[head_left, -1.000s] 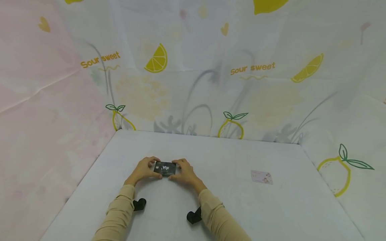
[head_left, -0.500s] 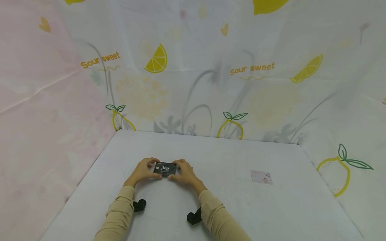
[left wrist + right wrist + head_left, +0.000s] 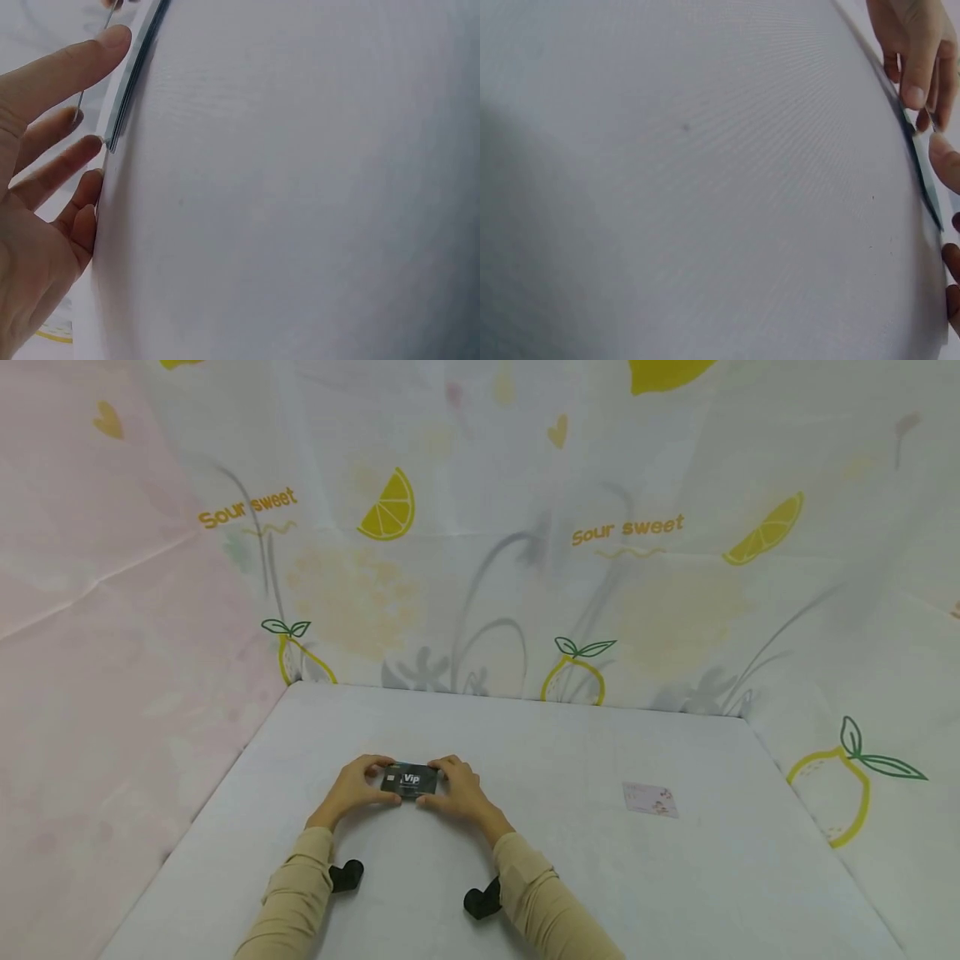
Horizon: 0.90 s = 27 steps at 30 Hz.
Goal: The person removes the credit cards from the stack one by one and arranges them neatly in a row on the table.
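Note:
My left hand (image 3: 352, 789) and right hand (image 3: 461, 789) hold a black card (image 3: 409, 781) marked "Vip" by its two short ends, left of the table's middle. Thumbs are at its near corners and fingers at its far corners. A bluish strip shows along its far edge in the head view. Seen edge-on in the left wrist view, a thin stack of cards (image 3: 133, 82) lies low on the table by my fingertips (image 3: 94, 142). The right wrist view shows this dark edge too, with both hands' fingers around it.
A pale pink printed card (image 3: 650, 800) lies flat on the white table (image 3: 570, 877) to the right. Lemon-patterned cloth walls (image 3: 480, 568) stand along the back and sides. Black wrist mounts (image 3: 483, 900) hang by both beige sleeves.
Both hands keep nearly the same place and hold on the black card. The bluish strip along the card's far edge now shows more clearly.

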### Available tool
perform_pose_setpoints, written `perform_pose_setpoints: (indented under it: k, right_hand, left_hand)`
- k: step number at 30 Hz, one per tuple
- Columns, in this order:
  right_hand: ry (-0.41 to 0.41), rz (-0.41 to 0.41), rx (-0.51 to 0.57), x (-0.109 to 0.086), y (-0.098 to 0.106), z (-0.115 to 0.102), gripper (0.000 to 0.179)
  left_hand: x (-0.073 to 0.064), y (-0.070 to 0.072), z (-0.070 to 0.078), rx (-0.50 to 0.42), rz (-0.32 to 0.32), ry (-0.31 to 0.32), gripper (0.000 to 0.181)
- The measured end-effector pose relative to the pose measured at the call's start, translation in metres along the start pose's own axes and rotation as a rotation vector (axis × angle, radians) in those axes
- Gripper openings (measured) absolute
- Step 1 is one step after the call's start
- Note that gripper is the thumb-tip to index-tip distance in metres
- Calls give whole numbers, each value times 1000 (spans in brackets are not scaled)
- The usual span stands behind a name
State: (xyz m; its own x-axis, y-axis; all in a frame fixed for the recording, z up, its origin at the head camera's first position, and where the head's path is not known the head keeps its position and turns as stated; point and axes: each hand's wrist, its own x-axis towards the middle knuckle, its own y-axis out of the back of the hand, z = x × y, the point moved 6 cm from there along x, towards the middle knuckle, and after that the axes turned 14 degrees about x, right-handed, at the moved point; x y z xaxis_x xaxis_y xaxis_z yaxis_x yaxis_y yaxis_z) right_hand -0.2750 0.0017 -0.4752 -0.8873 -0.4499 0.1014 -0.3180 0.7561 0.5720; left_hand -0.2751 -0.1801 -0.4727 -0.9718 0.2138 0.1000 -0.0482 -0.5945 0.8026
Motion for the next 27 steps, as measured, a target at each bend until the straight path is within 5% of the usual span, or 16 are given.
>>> perform_pose_setpoints:
  k: [27]
  right_hand:
    - [15, 4, -89, -4, 1, -10, 63]
  left_hand:
    - [-4, 4, -2, 19, 20, 6, 64]
